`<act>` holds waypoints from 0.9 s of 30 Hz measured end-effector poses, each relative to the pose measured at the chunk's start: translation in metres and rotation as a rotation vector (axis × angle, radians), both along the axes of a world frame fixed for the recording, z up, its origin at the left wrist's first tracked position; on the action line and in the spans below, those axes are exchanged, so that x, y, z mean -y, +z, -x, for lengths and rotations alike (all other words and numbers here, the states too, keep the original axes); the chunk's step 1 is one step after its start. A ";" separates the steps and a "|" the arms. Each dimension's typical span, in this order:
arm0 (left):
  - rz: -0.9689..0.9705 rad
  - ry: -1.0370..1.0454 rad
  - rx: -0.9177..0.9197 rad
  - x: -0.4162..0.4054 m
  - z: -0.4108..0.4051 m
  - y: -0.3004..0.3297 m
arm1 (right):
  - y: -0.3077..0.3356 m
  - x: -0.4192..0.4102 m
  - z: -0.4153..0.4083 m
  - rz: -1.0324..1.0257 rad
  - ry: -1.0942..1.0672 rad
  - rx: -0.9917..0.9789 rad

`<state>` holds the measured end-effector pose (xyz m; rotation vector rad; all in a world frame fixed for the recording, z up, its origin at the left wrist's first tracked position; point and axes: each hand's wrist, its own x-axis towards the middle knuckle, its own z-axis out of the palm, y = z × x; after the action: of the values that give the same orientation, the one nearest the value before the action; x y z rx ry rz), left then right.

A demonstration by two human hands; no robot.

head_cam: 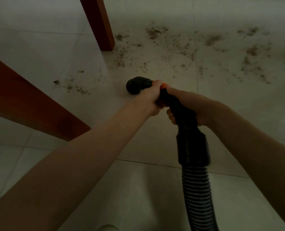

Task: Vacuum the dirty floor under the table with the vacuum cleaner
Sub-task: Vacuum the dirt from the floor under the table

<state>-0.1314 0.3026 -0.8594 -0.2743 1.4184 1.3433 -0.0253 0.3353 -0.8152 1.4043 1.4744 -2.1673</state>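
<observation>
A black vacuum hose handle runs from the ribbed hose at the bottom up to a round black nozzle end just above the pale tiled floor. My left hand grips the handle near the nozzle, beside a small orange part. My right hand grips the handle just behind it. Brown dirt lies scattered over the tiles beyond the nozzle, from the table leg to the right edge. A smaller dirt patch lies left of the nozzle.
A reddish wooden table leg stands at the upper middle. A second wooden leg or rail slants in from the left edge. Tile joints cross the floor. The scene is dim.
</observation>
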 end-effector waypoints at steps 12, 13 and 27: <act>-0.106 0.171 -0.084 -0.017 0.016 0.017 | -0.004 0.017 -0.019 -0.665 0.089 0.155; -0.108 0.183 -0.061 -0.017 0.015 0.017 | -0.002 0.018 -0.017 -0.706 0.090 0.173; -0.305 0.321 0.116 -0.020 0.013 0.030 | 0.049 -0.007 0.016 -0.748 0.271 0.280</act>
<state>-0.1448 0.3230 -0.8292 -0.3813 1.0842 1.7543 -0.0408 0.3419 -0.7664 1.4868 2.3034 -1.2298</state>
